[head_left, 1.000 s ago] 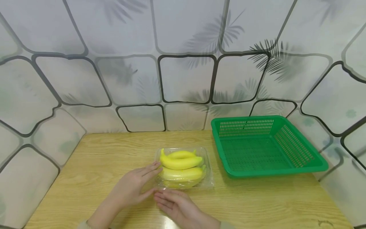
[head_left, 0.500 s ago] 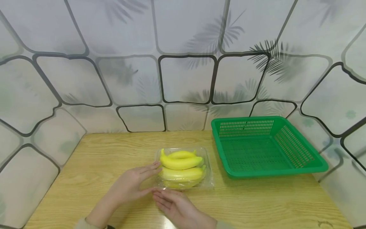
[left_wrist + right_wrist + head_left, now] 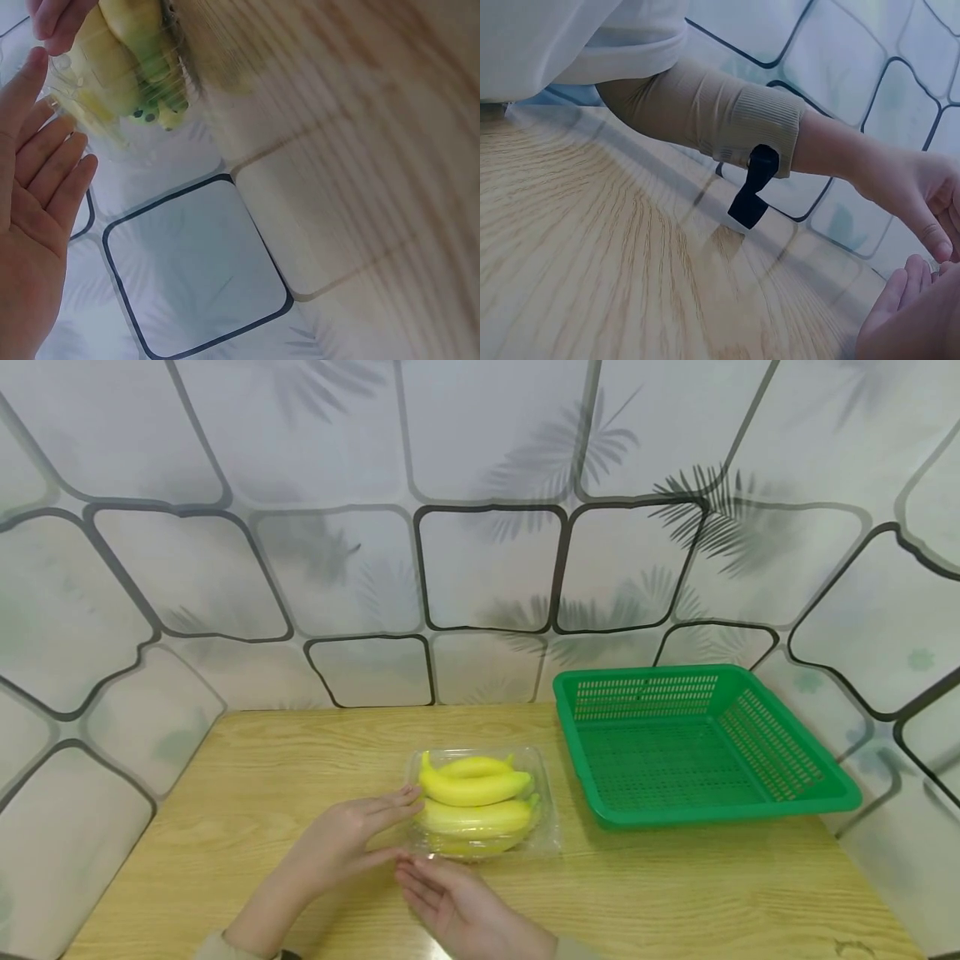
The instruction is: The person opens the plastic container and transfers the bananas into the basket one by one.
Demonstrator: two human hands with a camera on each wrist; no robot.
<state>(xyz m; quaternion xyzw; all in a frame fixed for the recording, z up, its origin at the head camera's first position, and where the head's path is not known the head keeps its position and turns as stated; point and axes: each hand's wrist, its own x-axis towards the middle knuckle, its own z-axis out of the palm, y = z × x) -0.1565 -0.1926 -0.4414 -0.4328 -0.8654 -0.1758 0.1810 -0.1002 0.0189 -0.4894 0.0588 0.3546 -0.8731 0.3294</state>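
Observation:
A clear plastic box (image 3: 549, 827) lies on the wooden table with several yellow bananas (image 3: 472, 789) inside. My left hand (image 3: 352, 839) is at its left side, with fairly straight fingers reaching the plastic near the bananas. The left thumb (image 3: 28, 75) extends to the near left corner of the box. There my right hand (image 3: 468, 902), turned partly palm up, brings its fingertips close to the left thumb. Whether the right fingers pinch the plastic edge is hidden. The left wrist view shows the green banana ends through the plastic.
A green plastic basket (image 3: 600, 810) with slotted walls stands right of the box, with nothing inside. Patterned wall covering (image 3: 487, 568) rises behind the table (image 3: 247, 760) and along its sides. A black strap (image 3: 757, 187) hangs at the left sleeve.
My right hand has shifted slightly left along the near left corner of the box. My left hand has drawn back a touch. The box, bananas and basket stay in place.

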